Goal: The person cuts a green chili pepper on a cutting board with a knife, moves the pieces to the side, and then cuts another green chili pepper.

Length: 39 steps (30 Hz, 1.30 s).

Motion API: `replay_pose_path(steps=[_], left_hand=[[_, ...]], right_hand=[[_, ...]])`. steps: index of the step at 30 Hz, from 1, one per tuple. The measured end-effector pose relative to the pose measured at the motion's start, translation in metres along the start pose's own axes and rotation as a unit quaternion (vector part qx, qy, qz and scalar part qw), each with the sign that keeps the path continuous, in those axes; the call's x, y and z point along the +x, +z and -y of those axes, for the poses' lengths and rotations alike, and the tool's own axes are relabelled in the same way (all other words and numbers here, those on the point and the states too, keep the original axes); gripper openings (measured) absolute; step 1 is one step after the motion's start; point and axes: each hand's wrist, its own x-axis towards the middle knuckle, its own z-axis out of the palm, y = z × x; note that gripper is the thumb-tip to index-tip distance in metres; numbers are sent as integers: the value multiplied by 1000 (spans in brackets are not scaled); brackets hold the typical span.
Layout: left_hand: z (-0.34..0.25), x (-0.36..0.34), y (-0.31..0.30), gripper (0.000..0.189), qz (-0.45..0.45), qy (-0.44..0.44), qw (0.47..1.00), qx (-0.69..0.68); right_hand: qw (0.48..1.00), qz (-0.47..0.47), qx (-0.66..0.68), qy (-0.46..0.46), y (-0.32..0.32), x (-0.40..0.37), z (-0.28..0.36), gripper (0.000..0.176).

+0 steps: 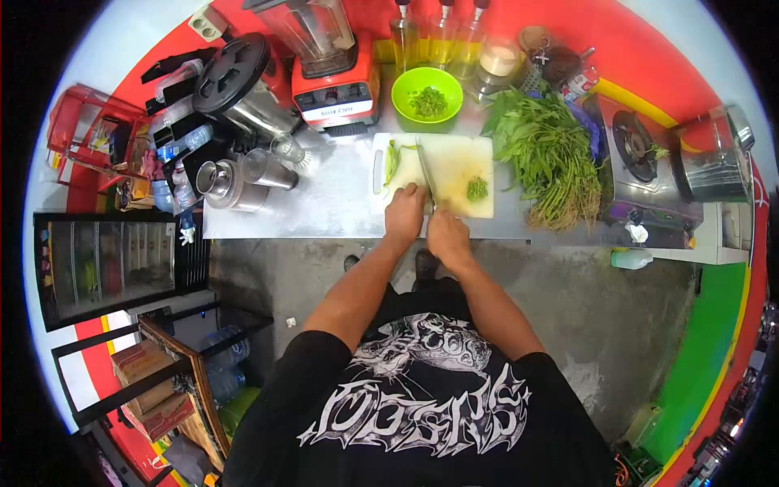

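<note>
My right hand [449, 234] is closed around the handle of a kitchen knife [427, 169], whose blade points away from me over a white chopping board [449, 154]. Just left of the blade, my left hand [405, 211] rests on the board's near edge with its fingers curled; whatever lies under them is hidden. Long green pods or stalks [392, 165] lie on the board's left side. A small heap of chopped greens [477, 190] sits right of the knife. Behind the board stands a lime-green bowl [452, 109] with more chopped greens [428, 102] inside.
A large bunch of leafy greens [540, 150] lies right of the board, beside a gas stove [641, 162]. A red blender [334, 93] and oil bottles [442, 40] stand at the back. Metal shakers [231, 185] and a glass [268, 169] stand left on the steel counter [333, 195].
</note>
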Motion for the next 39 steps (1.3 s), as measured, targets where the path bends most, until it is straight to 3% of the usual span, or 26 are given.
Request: replay_pose_path(steps=[6,9,12,15,20,24,25,30,33,38,39], left_hand=[[7,4,-1,15,43,-13,999,3],[4,-3,-1,17,-5,-6,999,-35],[3,-7,-5,17,-10,-10,998,-53],[3,-7,-5,16,-10,-18,998,-57],[3,-1,0,14,-3,-43,998,-54],[1,-3,-4,10,-2,-30,999,-44],[3,-3,-5,11,12,-28,999,-40],[3,19,0,14,54,1,998,-12],[-2,36,9,17,139,85,983,87],[-10,39,-1,18,166,125,978,32],[-7,35,-4,19,132,145,980,15]], right_hand=[[1000,5,-7,18,-19,-18,10,30],[998,16,27,48,-2,-10,7,30],[999,-10,38,-17,-11,-6,0,35],[1000,15,21,-1,-23,-12,7,37],[999,-19,29,8,9,-6,1,34],[999,-6,41,-12,-4,-4,-5,35],[999,13,28,19,-14,-8,-2,33],[996,9,3,86,-16,-8,-22,33],[991,-14,41,123,-30,-15,-28,36],[991,-27,59,114,-42,-29,-32,42],[990,-16,65,125,-44,-30,-29,42]])
